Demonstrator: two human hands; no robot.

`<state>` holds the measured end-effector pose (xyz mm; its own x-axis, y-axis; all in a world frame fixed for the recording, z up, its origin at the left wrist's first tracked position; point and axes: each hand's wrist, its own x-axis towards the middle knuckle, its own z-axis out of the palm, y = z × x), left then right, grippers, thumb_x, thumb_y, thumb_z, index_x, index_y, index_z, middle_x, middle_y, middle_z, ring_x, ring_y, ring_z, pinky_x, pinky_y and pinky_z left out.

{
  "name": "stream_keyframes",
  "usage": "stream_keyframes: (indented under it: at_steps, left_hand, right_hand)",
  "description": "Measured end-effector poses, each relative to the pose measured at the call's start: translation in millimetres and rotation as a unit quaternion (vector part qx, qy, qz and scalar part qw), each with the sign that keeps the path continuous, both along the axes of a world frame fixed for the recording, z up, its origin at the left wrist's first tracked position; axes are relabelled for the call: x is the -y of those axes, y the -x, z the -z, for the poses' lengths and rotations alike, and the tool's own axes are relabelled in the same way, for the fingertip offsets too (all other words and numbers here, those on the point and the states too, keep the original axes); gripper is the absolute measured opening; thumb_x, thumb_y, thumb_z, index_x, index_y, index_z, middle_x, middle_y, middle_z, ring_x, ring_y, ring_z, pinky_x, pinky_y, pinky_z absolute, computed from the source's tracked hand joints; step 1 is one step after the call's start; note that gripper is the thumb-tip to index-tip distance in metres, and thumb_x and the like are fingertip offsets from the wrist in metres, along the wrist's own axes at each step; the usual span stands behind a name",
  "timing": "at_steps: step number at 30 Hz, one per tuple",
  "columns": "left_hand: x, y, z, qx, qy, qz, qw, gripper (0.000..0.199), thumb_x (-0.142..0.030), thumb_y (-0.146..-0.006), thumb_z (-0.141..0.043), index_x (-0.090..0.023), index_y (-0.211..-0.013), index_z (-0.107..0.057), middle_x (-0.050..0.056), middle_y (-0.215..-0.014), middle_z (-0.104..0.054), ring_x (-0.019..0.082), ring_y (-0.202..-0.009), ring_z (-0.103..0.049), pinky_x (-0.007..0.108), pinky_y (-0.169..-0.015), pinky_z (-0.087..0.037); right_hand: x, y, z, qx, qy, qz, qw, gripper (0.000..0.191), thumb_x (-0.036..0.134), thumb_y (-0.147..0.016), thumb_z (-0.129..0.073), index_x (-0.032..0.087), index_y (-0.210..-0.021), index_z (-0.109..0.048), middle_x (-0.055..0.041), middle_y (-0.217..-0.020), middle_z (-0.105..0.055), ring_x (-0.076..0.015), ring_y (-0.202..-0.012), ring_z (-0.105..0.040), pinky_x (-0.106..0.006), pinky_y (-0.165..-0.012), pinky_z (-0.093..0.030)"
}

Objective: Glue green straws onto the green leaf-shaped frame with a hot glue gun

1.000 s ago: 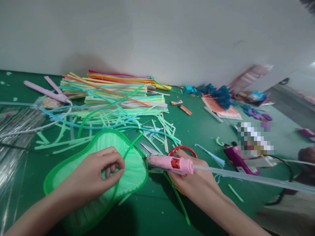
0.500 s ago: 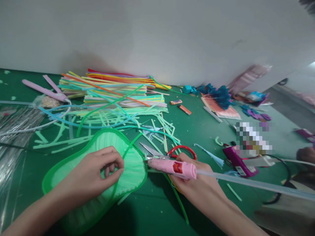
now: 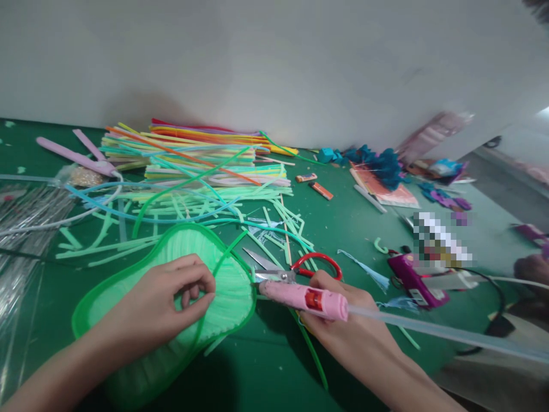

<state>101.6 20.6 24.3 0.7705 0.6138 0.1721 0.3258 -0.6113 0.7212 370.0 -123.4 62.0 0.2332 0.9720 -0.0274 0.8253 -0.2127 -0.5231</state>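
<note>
My right hand [image 3: 343, 315] is wrapped round a pink hot glue gun [image 3: 295, 296] with a long clear glue stick [image 3: 412, 324] in its back end. The gun's nozzle is at the right rim of a light-green, pleated-looking piece [image 3: 231, 297] edged in darker green. My left hand [image 3: 171, 292] rests over that piece, thumb and fingers pinched on a thin green pipe cleaner [image 3: 229, 252] that crosses it. Just behind the gun lie open scissors [image 3: 317, 264] with red handles. The underside of the piece is hidden.
Bundles of coloured pipe cleaners [image 3: 206, 171] lie along the wall, with cut green bits in front. At left are a lilac tool [image 3: 72, 153] and clear wrapping [image 3: 30, 252]. Two lighters [image 3: 321, 190], blue tassels [image 3: 364, 272] and a purple box [image 3: 414, 280] lie to the right.
The glue gun's back end has dipped slightly and shifted a little right with my right hand. My left hand and the green piece hold nearly the same place.
</note>
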Motion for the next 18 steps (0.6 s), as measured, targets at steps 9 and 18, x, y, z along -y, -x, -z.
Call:
stream_keyframes:
  at_steps: [9, 18]
  left_hand:
    - [-0.3, -0.7, -1.4, 0.003, -0.003, 0.001, 1.000, 0.018, -0.025, -0.092, -0.059, -0.025, -0.079, -0.072, -0.004, -0.076, -0.067, 0.008, -0.059, -0.063, 0.016, -0.056, -0.050]
    - [-0.4, -0.3, 0.1, 0.006, 0.002, -0.001, 1.000, 0.017, -0.026, -0.091, -0.060, -0.024, -0.079, -0.072, -0.004, -0.077, -0.067, 0.007, -0.059, -0.063, 0.015, -0.056, -0.050]
  right_hand:
    - [-7.5, 2.0, -0.8, -0.008, -0.031, -0.009, 0.999, 0.023, 0.032, -0.087, -0.056, 0.027, -0.068, -0.043, 0.0060, -0.054, -0.053, -0.0117, -0.046, -0.047, -0.023, -0.046, -0.034]
    - [-6.4, 1.4, -0.7, 0.002, -0.033, -0.010, 0.999, 0.023, 0.033, -0.087, -0.053, 0.028, -0.068, -0.040, 0.0053, -0.053, -0.053, -0.0129, -0.045, -0.048, -0.024, -0.045, -0.033]
